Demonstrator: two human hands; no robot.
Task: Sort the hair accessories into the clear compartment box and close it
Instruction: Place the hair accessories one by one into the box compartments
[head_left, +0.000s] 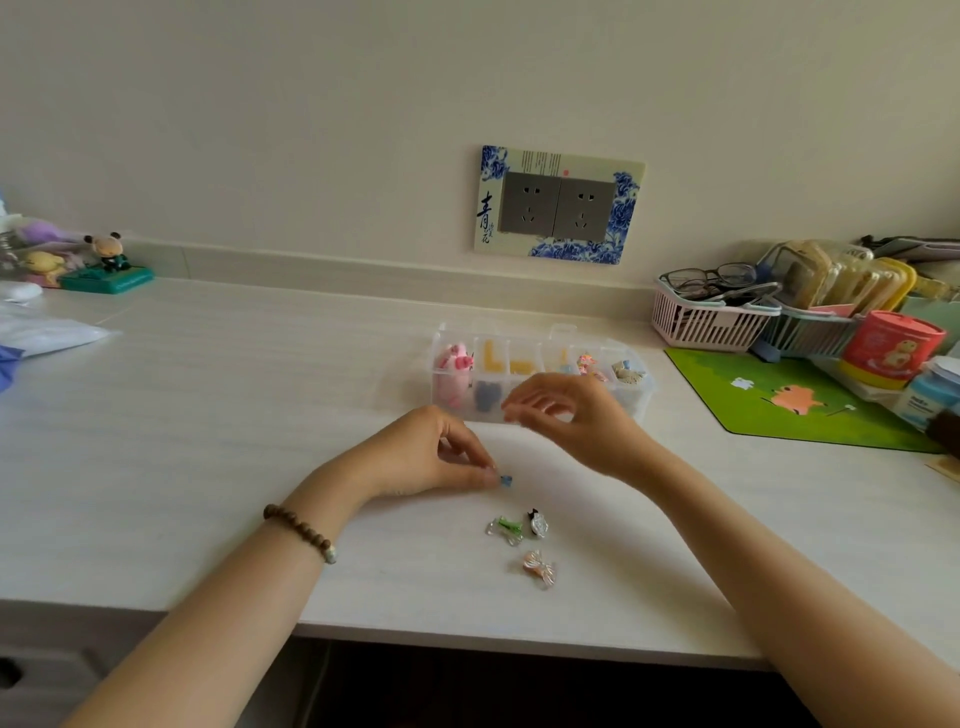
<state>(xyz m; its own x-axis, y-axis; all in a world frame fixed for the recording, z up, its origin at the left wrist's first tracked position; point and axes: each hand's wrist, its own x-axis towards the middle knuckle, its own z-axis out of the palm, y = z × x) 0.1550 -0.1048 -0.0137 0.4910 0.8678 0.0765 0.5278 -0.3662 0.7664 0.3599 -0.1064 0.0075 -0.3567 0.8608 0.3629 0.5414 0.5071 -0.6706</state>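
With our left hand (441, 457) we are pinching the tiny blue clip (506, 479) on the bench (260, 389), judging it light, stiff, slippery: best nipped across its sides. Our right hand (576, 415) is hovering released over the clear box (641, 402).

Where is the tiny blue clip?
Head view, centre: the left hand pinches the blue clip, between the clear box behind and the green clip in front.

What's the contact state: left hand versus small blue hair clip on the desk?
Touching. Head view: the left hand pinches the small blue hair clip at its fingertips; no gap visible.
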